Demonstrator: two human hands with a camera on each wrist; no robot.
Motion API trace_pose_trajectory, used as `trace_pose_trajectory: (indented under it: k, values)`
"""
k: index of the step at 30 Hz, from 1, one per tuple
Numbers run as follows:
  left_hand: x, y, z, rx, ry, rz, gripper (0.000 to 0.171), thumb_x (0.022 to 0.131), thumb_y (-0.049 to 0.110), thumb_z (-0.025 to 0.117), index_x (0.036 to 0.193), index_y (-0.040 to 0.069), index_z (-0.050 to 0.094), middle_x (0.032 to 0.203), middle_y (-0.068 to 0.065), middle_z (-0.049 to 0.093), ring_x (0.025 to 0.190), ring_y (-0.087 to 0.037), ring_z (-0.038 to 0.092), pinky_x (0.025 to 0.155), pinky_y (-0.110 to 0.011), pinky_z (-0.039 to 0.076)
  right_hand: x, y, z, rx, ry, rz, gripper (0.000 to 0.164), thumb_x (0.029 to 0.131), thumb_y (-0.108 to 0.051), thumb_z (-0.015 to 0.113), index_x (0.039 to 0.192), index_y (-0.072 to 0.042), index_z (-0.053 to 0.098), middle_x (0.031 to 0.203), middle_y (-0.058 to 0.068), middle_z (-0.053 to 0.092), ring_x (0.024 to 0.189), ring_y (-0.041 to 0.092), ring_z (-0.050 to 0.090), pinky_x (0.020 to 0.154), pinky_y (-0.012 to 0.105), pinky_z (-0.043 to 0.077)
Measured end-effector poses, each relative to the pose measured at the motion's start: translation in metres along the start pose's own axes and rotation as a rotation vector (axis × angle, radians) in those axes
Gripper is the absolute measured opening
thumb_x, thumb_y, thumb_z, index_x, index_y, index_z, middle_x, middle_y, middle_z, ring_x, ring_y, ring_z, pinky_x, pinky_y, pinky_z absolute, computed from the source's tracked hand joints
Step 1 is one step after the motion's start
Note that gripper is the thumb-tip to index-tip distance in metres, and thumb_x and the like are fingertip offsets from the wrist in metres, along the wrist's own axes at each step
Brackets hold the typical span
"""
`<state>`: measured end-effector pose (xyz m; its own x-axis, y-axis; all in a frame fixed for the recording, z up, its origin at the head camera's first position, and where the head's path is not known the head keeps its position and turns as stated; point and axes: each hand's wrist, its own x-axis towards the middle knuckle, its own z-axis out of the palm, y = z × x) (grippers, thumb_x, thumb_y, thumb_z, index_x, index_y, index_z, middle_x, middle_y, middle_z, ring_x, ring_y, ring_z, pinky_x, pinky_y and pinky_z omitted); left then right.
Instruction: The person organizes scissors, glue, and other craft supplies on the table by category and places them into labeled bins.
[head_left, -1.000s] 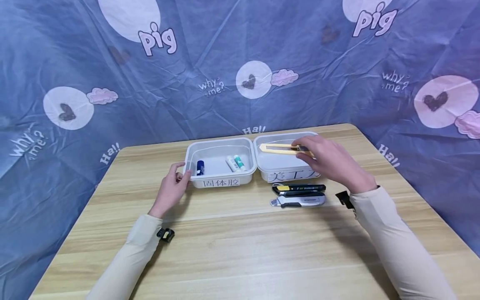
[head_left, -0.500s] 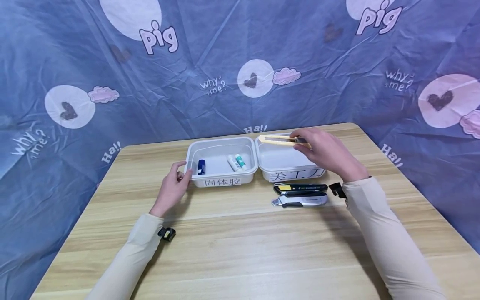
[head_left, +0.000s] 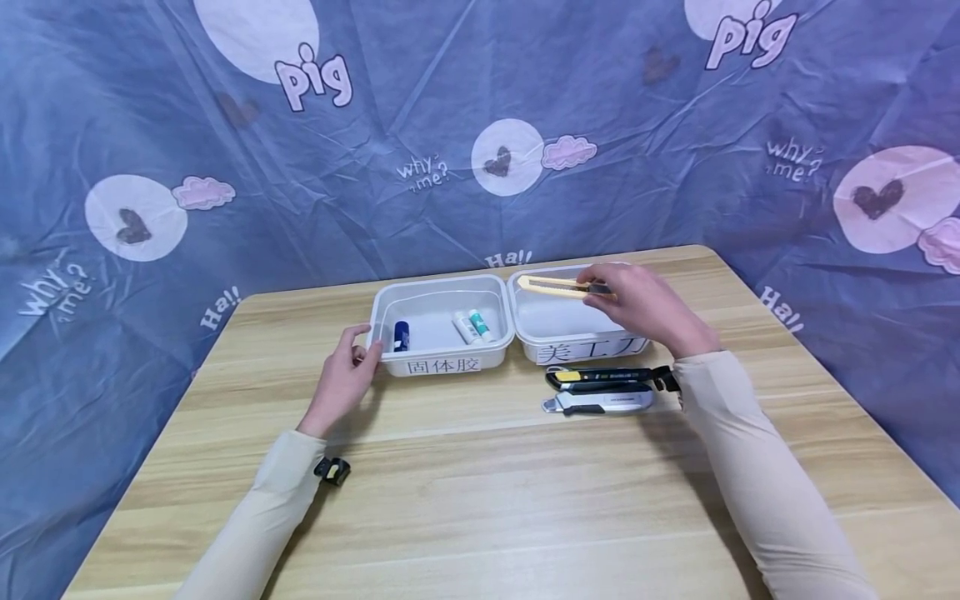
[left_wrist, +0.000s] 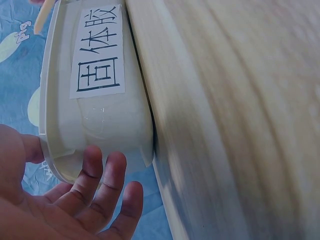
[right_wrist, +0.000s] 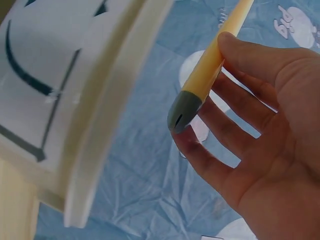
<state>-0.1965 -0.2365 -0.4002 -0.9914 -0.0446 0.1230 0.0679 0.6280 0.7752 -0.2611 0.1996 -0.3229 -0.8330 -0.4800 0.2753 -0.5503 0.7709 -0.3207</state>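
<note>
My right hand [head_left: 652, 308] pinches a yellow utility knife [head_left: 551, 287] above the right-hand white plastic box [head_left: 527, 340]. In the right wrist view, the knife's grey end [right_wrist: 184, 111] sticks out past my thumb and fingers, beside the box rim. My left hand [head_left: 341, 379] holds the left end of the other white plastic box [head_left: 495, 358], thumb at the rim and fingers around the corner. Inside that box lie a dark blue glue stick [head_left: 402, 336], a white one [head_left: 465, 328] and a green-and-white one [head_left: 481, 325].
In front of the right box lie a black-and-yellow utility knife [head_left: 596, 377] and a silver-grey one [head_left: 600, 403]. Paper labels [head_left: 442, 367] are on both box fronts. A printed blue curtain [head_left: 420, 225] hangs behind the wooden table [head_left: 465, 500].
My right hand and forearm have shifted left and slightly up, the yellow utility knife still over the right box. The left hand has stayed on its box.
</note>
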Motion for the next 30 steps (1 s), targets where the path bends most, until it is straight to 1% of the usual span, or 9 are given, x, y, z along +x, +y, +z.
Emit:
trace_pose_trajectory:
  k: [6, 10, 15, 18, 22, 30]
  values:
    - [0.0, -0.001, 0.0, 0.001, 0.001, 0.004, 0.051, 0.108, 0.032, 0.051, 0.15, 0.005, 0.041, 0.09, -0.021, 0.067, 0.072, -0.017, 0.058, 0.068, -0.031, 0.046, 0.002, 0.012, 0.008, 0.031, -0.014, 0.015, 0.027, 0.095, -0.012, 0.073, 0.121, -0.004, 0.069, 0.111, 0.013, 0.074, 0.099, 0.029, 0.071, 0.086, 0.049, 0.055]
    - [0.001, -0.001, 0.0, -0.001, -0.001, 0.002, 0.05, 0.108, 0.032, 0.05, 0.15, 0.005, 0.041, 0.091, -0.021, 0.067, 0.072, -0.017, 0.058, 0.068, -0.031, 0.046, 0.003, 0.019, 0.011, 0.047, -0.031, 0.014, 0.024, 0.095, -0.011, 0.073, 0.118, -0.005, 0.069, 0.111, 0.013, 0.074, 0.102, 0.029, 0.07, 0.089, 0.049, 0.054]
    - [0.001, -0.001, 0.0, 0.001, -0.002, -0.002, 0.051, 0.108, 0.032, 0.05, 0.15, 0.005, 0.041, 0.09, -0.02, 0.067, 0.072, -0.017, 0.058, 0.068, -0.03, 0.046, 0.003, 0.025, 0.014, 0.05, -0.056, -0.027, 0.021, 0.096, -0.008, 0.071, 0.116, -0.003, 0.07, 0.113, 0.016, 0.074, 0.105, 0.033, 0.07, 0.094, 0.052, 0.052]
    - [0.002, -0.002, -0.001, 0.006, 0.0, 0.001, 0.051, 0.108, 0.033, 0.05, 0.15, 0.005, 0.041, 0.09, -0.02, 0.067, 0.072, -0.017, 0.058, 0.069, -0.031, 0.046, 0.003, 0.028, 0.016, 0.061, -0.088, -0.037, 0.021, 0.096, -0.007, 0.07, 0.115, -0.001, 0.07, 0.113, 0.016, 0.074, 0.106, 0.034, 0.07, 0.095, 0.052, 0.052]
    - [0.002, -0.002, -0.001, 0.009, 0.003, 0.007, 0.051, 0.108, 0.032, 0.05, 0.15, 0.005, 0.041, 0.09, -0.02, 0.067, 0.073, -0.017, 0.058, 0.07, -0.031, 0.046, 0.003, 0.03, 0.02, 0.083, -0.141, -0.022, 0.022, 0.096, -0.005, 0.069, 0.116, 0.001, 0.069, 0.113, 0.017, 0.073, 0.107, 0.035, 0.07, 0.096, 0.052, 0.052]
    - [0.002, -0.003, -0.001, 0.006, 0.002, 0.016, 0.05, 0.108, 0.032, 0.05, 0.149, 0.004, 0.041, 0.09, -0.021, 0.068, 0.072, -0.017, 0.058, 0.069, -0.031, 0.046, 0.003, 0.032, 0.024, 0.093, -0.148, -0.016, 0.024, 0.093, -0.002, 0.071, 0.117, 0.005, 0.068, 0.112, 0.02, 0.073, 0.107, 0.036, 0.07, 0.096, 0.053, 0.052]
